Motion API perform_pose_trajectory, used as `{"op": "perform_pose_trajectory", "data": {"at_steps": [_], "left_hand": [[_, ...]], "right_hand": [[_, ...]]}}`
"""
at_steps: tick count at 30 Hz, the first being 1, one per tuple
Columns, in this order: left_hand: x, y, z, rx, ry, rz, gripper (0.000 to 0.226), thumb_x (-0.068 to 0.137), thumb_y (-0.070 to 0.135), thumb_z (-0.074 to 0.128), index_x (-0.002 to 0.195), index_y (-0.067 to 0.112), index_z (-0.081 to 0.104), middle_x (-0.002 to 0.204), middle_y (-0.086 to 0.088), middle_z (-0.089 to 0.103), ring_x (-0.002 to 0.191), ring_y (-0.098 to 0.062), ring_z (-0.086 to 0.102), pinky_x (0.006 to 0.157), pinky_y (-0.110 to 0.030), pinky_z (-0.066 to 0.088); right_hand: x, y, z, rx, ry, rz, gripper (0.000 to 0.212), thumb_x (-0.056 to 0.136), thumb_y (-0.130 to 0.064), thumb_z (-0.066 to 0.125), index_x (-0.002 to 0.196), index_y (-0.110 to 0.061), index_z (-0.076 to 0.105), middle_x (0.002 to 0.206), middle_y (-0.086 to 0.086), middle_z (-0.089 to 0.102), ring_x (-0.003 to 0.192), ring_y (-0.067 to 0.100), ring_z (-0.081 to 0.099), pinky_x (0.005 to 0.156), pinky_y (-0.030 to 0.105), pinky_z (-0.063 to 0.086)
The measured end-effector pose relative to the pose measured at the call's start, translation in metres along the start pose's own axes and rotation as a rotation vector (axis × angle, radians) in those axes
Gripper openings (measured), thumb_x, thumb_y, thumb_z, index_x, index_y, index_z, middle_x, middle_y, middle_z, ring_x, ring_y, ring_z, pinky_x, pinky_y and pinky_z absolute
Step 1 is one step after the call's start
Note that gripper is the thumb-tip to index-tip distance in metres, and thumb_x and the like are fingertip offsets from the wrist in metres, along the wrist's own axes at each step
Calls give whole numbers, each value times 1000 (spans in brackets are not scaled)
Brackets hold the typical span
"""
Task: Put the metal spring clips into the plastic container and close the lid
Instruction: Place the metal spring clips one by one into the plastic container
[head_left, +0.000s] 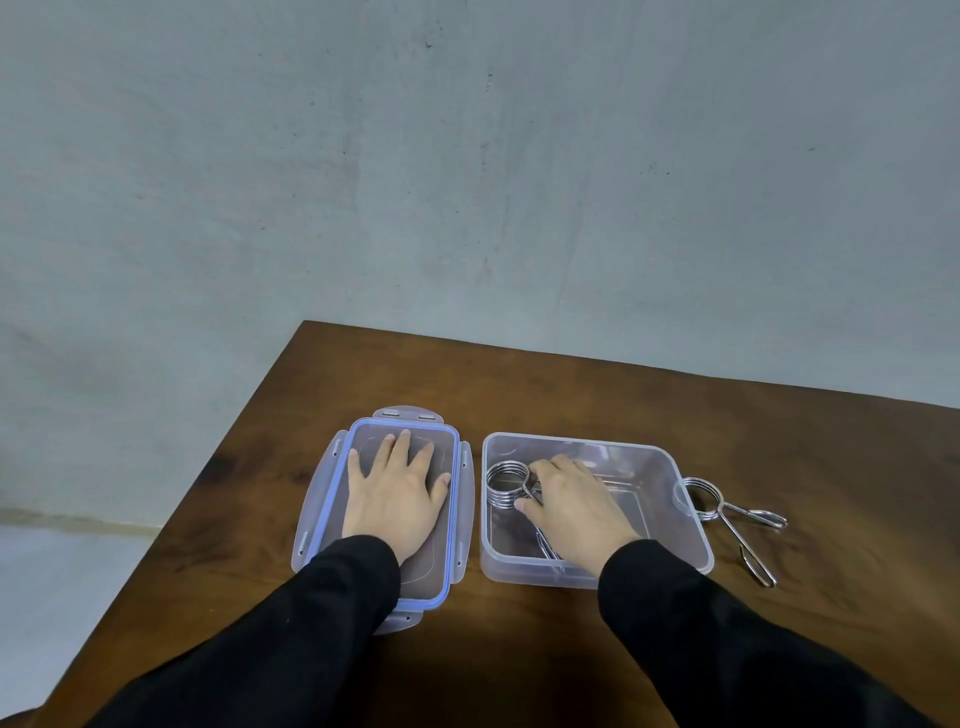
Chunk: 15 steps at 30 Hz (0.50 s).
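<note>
A clear plastic container (691, 525) stands open on the wooden table. My right hand (569, 501) reaches inside it, fingers closed on a metal spring clip (506, 486) whose coil rests at the container's left end. A second spring clip (727, 512) lies on the table just right of the container, its coil touching the wall. The lid (452, 551), clear with a blue seal and side latches, lies flat to the left. On it rests my left hand (395, 493), palm down with fingers spread.
The brown table (571, 395) ends at a left edge running diagonally past the lid, with grey floor beyond. A grey wall stands behind the far edge. Bare wood lies to the right of the loose clip and in front of the container.
</note>
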<state>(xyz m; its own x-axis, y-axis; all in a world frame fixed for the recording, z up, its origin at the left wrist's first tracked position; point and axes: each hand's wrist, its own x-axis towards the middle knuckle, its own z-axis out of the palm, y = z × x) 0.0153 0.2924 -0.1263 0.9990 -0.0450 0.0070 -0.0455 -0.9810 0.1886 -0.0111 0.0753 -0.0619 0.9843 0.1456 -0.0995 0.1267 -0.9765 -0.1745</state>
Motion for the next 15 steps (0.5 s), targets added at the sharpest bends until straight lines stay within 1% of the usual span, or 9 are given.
{"op": "perform_pose_trajectory", "data": {"at_steps": [3, 7, 11, 15], "left_hand": [[0, 0, 0, 1, 1, 0, 62, 100, 60, 16, 153, 33, 33, 165, -1, 26, 153, -24, 18, 121, -61, 7], [1, 0, 0, 5, -3, -3, 62, 99, 61, 16, 153, 33, 32, 165, 0, 26, 153, -24, 18, 121, -61, 8], [1, 0, 0, 2, -1, -7, 62, 99, 60, 16, 153, 33, 33, 165, -1, 26, 153, -23, 18, 121, -61, 7], [1, 1, 0, 0, 1, -6, 62, 99, 60, 17, 153, 33, 34, 165, -1, 27, 152, -23, 19, 121, -61, 6]], "right_hand": [[1, -1, 0, 1, 2, 17, 45, 96, -45, 64, 132, -19, 57, 125, 3, 64, 114, 24, 60, 99, 39, 52], [3, -2, -1, -26, 4, 19, 48, 93, -48, 66, 129, -17, 59, 120, 4, 65, 110, 25, 61, 95, 41, 53], [5, -3, 0, -49, -7, 30, 51, 93, -52, 64, 131, -17, 58, 122, 4, 65, 113, 26, 62, 97, 41, 52], [6, -3, 2, -59, -25, 39, 48, 93, -55, 63, 125, -19, 58, 121, 3, 66, 112, 25, 62, 96, 41, 52]]}}
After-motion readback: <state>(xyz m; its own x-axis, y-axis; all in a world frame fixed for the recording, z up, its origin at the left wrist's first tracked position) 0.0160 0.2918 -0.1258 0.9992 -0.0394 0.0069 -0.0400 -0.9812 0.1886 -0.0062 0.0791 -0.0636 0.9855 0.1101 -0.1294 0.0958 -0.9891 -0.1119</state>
